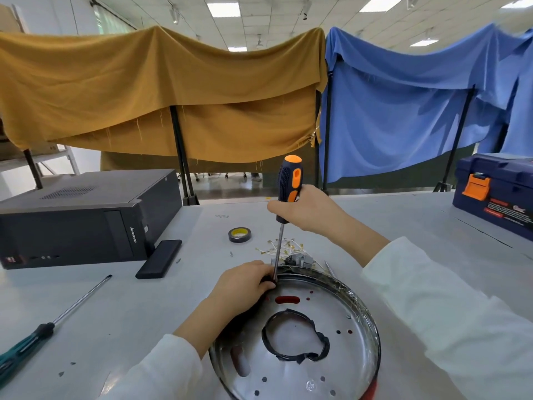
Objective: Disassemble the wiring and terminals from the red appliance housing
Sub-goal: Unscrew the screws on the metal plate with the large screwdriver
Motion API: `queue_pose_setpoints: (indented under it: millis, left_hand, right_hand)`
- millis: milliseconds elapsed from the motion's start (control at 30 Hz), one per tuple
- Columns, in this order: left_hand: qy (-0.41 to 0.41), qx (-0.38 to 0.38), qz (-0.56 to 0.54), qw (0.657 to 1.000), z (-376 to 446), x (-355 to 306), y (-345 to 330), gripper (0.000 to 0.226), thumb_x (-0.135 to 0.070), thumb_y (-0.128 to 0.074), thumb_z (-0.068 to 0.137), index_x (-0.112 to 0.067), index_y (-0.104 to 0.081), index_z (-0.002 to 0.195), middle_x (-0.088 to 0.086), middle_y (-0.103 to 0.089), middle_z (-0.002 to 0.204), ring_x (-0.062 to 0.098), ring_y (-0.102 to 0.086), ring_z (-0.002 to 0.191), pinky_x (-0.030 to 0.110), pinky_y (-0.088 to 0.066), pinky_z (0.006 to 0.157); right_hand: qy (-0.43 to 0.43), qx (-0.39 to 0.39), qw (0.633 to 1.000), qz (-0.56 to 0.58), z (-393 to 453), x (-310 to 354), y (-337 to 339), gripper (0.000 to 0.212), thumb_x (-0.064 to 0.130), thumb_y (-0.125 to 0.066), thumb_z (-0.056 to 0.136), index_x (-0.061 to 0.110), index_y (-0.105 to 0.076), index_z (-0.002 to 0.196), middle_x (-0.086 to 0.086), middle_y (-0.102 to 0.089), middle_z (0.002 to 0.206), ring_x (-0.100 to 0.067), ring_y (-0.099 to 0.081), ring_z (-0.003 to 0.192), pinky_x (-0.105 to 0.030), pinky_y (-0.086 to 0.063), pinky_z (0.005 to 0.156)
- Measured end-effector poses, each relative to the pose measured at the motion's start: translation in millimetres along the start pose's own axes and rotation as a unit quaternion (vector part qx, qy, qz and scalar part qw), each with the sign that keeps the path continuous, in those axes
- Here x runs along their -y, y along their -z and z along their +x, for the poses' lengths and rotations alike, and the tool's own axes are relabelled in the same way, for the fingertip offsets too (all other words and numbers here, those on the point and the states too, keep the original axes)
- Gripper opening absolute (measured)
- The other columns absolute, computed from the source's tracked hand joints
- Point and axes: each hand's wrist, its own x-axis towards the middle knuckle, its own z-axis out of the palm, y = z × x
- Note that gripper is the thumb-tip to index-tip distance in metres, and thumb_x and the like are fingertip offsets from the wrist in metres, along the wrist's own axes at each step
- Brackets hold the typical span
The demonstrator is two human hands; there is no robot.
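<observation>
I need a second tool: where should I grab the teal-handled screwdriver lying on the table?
Grip the teal-handled screwdriver by its thick ribbed handle, coming from above on the near-left side; it lies flat, its thin shaft pointing away toward the computer case.

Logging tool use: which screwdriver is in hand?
The orange-and-black-handled screwdriver, gripped upright by the right hand; the teal-handled screwdriver lies untouched.

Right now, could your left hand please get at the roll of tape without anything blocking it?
Probably yes. The left hand grips a part at the housing rim and would have to let go first; the bare table between it and the tape leaves the way free.
</observation>
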Motion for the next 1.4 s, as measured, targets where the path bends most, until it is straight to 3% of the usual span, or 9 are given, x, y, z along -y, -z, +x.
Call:
queue_pose_setpoints:
  millis: [367,500,600,767,900,1000,1100,1200,1400]
  left_hand:
    - [-0.014,0.029,0.074,0.997,2,-3,-2,0.027,-0.039,-0.041,0.098,-0.019,-0.050,0.113,0.000,-0.052,0.113,0.024,-0.057,0.099,0.035,-0.046,0.074]
    - [-0.008,0.041,0.063,0.997,3,-3,-2,0.025,-0.037,-0.041,0.098,-0.022,-0.051,0.114,-0.001,-0.053,0.116,0.024,-0.057,0.100,0.037,-0.049,0.079]
    - [-0.012,0.042,0.058,0.997,3,-2,-2,0.021,-0.038,-0.041,0.098,-0.025,-0.050,0.112,-0.003,-0.052,0.115,0.022,-0.057,0.097,0.033,-0.045,0.074]
    - [-0.017,0.046,0.058,0.997,2,-1,-3,0.019,-0.038,-0.039,0.098,-0.025,-0.048,0.109,-0.003,-0.052,0.114,0.021,-0.057,0.094,0.031,-0.042,0.072]
    - [-0.018,0.040,0.063,0.997,1,-3,-1,0.018,-0.038,-0.040,0.098,-0.025,-0.047,0.108,-0.005,-0.051,0.114,0.019,-0.057,0.093,0.030,-0.041,0.070]
    - [-0.024,0.034,0.065,0.997,-2,-4,1,0.018,-0.038,-0.040,0.098,-0.025,-0.047,0.108,-0.004,-0.051,0.115,0.021,-0.056,0.094,0.030,-0.040,0.071]
    - [-0.025,0.024,0.055,0.998,-4,-5,2,0.018,-0.036,-0.041,0.098,-0.023,-0.049,0.108,-0.002,-0.052,0.115,0.021,-0.055,0.096,0.032,-0.040,0.072]
    - [-0.029,0.016,0.038,0.999,-5,-6,4,0.019,-0.034,-0.044,0.097,-0.020,-0.051,0.108,-0.001,-0.052,0.114,0.021,-0.054,0.098,0.032,-0.041,0.073]
    - [-0.036,0.011,0.026,0.999,-2,-7,4,0.016,-0.028,-0.051,0.094,-0.014,-0.053,0.102,0.002,-0.048,0.113,0.022,-0.053,0.098,0.042,-0.047,0.080]
  right_hand:
    - [0.010,-0.064,0.998,-0.009,-11,1,-8,0.028,0.036,-0.057,0.077,0.022,-0.051,0.054,0.008,-0.061,0.054,-0.016,-0.055,0.056,-0.029,-0.044,0.058]
    - [-0.006,-0.111,0.988,0.112,-6,5,11,0.031,0.037,-0.057,0.071,0.023,-0.044,0.046,0.008,-0.055,0.046,-0.012,-0.044,0.043,-0.030,-0.039,0.053]
    - [0.007,-0.093,0.991,0.091,-7,7,22,0.027,0.036,-0.057,0.075,0.019,-0.052,0.055,0.009,-0.050,0.042,-0.006,-0.037,0.035,-0.029,-0.037,0.051]
    - [0.017,-0.165,0.971,0.174,-19,-17,17,0.028,0.030,-0.062,0.083,0.002,-0.064,0.082,0.001,-0.050,0.046,-0.012,-0.045,0.037,-0.018,-0.036,0.041]
    - [0.055,-0.064,0.977,0.194,-36,-46,-4,0.017,0.029,-0.071,0.084,0.026,-0.066,0.100,0.008,-0.065,0.074,-0.006,-0.057,0.049,-0.014,-0.043,0.043]
    - [0.074,0.002,0.987,0.142,-40,-70,-30,0.018,0.019,-0.068,0.083,0.022,-0.064,0.100,0.002,-0.060,0.106,-0.011,-0.062,0.084,-0.021,-0.054,0.068]
    - [0.074,0.015,0.997,0.026,-33,-93,-51,0.030,-0.007,-0.055,0.085,0.021,-0.056,0.097,-0.002,-0.056,0.100,-0.015,-0.054,0.087,-0.023,-0.051,0.073]
    - [0.038,0.033,0.999,-0.002,-25,-97,-62,0.036,-0.008,-0.056,0.077,0.023,-0.051,0.094,-0.011,-0.058,0.094,-0.026,-0.054,0.083,-0.045,-0.050,0.078]
    - [0.017,0.097,0.986,-0.134,-31,-111,-75,0.024,0.035,-0.049,0.073,0.050,-0.038,0.088,0.006,-0.056,0.095,-0.016,-0.055,0.085,-0.039,-0.049,0.076]
